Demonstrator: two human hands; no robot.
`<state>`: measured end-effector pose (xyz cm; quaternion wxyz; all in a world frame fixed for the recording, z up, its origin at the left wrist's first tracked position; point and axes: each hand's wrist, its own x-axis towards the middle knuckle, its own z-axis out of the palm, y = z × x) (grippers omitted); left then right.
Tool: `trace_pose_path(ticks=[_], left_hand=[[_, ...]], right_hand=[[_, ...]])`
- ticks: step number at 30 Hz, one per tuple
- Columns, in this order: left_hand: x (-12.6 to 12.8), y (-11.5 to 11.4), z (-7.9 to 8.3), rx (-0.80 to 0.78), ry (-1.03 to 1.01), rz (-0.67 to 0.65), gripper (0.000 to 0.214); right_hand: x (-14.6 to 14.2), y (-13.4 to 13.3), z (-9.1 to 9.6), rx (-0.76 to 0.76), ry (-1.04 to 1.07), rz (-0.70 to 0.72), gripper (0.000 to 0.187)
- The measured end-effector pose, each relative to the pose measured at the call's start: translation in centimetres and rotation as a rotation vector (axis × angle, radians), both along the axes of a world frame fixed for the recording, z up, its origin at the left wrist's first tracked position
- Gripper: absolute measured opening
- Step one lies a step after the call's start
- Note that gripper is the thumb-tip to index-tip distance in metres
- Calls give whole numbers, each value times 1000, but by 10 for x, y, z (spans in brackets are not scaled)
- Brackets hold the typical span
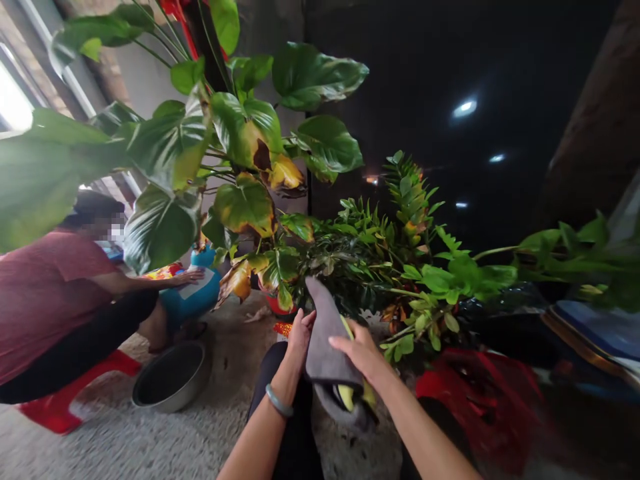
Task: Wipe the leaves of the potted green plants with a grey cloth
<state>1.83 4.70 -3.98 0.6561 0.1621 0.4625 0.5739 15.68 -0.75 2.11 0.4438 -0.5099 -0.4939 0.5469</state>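
A folded grey cloth (327, 347) with a dark edge is in front of me, yellow-green showing along its side and in its lower folds. Around its right side my right hand (364, 355) is closed, the thumb lying across the grey face. My left hand (301, 335), with a bracelet on the wrist, is beside the cloth's left edge. Its fingers are stretched and apart; I cannot tell whether they touch the cloth. Beyond both hands stands a large-leaved potted plant (247, 203), several leaves browned and yellowed. Lower leafy plants (430, 280) spread to the right.
At left a person (55, 287) on a red stool (83, 393) rests a hand on a blue container (197, 293). A metal basin (173, 377) stands on the concrete floor (220, 427). A red plastic bag (490, 393) lies at right. A dark glossy panel (440, 60) rises behind.
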Motion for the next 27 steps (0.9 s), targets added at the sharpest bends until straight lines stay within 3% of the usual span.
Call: trace_pose_path(ticks=[2, 4, 6, 8, 9, 12, 16, 18, 22, 27], left_hand=[[-4, 3, 4, -76, 39, 73, 36], [-9, -3, 10, -116, 120, 203, 25], [-10, -19, 19, -52, 205, 329, 18], [-4, -43, 31, 101, 286, 373, 20], [2, -57, 37, 190, 320, 352, 23], [28, -89, 49, 329, 270, 128, 39], [59, -103, 49, 269, -8, -71, 50], [63, -102, 46, 216, -82, -121, 58], [55, -106, 43, 175, -110, -239, 72], [46, -111, 39, 208, -102, -347, 70]], right_hand=[[8, -23, -11, -39, 24, 63, 32], [16, -40, -11, -8, 15, 55, 35], [23, -46, -4, 83, -85, -55, 41], [25, -43, 2, 196, -275, -217, 49], [24, -41, 3, 255, -369, -283, 54], [15, -41, 0, 427, -513, -360, 56], [5, -54, -6, 565, -411, -376, 48], [8, -58, -6, 497, -279, -370, 48], [16, -53, -4, 171, 74, -364, 44], [16, -48, -1, -24, 563, -182, 46]])
